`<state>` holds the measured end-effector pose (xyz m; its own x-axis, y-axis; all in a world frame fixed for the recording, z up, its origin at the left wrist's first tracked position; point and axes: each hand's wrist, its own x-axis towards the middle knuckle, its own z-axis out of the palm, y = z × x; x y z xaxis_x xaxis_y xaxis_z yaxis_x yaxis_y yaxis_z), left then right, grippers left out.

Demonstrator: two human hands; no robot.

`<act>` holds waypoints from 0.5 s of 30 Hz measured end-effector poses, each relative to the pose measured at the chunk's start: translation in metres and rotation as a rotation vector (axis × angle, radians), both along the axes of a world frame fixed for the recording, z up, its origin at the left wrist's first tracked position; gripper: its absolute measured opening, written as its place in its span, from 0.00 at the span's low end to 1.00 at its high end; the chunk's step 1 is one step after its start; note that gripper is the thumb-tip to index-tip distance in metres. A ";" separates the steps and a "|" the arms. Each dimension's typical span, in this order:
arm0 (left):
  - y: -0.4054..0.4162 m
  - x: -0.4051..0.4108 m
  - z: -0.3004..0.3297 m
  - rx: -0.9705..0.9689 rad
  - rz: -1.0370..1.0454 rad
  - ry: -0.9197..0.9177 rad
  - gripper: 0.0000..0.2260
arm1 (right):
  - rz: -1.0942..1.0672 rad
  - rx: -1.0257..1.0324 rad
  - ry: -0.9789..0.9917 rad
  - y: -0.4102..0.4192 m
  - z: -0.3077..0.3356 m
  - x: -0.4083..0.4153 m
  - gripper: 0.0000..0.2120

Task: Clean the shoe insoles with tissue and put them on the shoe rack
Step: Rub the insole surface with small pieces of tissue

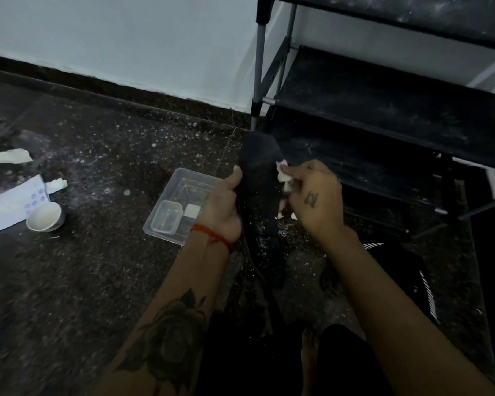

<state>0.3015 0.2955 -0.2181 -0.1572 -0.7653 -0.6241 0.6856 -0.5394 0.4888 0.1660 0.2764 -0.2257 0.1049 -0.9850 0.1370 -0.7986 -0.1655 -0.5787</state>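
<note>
Holding one insole (259,178), right hand (317,195) pressing one tissue (282,171).

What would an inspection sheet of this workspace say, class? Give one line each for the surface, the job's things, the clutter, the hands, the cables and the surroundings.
Surface: dark speckled floor, dusty with pale flecks.
Job's things: black insole held up over the floor; white tissue pressed against its right edge; black shoe rack, shelves dusty, with no insole on them.
Clutter: clear plastic tray with a small container inside; white bowl; tissue pack; loose tissue scrap.
Hands: left hand grips the insole; right hand pinches the tissue.
Cables: nothing seen.
Surroundings: white wall with a dark skirting; dim light.
</note>
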 end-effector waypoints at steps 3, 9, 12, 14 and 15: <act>0.000 0.002 -0.002 -0.021 0.031 -0.017 0.23 | 0.045 0.020 -0.131 0.010 0.023 0.016 0.16; 0.004 0.011 0.000 -0.032 0.064 -0.023 0.27 | 0.348 0.003 -0.027 0.041 0.019 0.047 0.13; 0.004 0.013 0.001 -0.043 0.045 -0.035 0.25 | 0.295 -0.035 -0.015 0.032 0.008 0.039 0.12; 0.005 0.013 0.000 -0.041 0.040 -0.026 0.22 | 0.264 -0.031 0.074 0.023 0.001 0.034 0.13; 0.005 0.012 0.000 -0.034 0.038 -0.021 0.21 | 0.251 -0.022 0.130 0.019 -0.001 0.031 0.13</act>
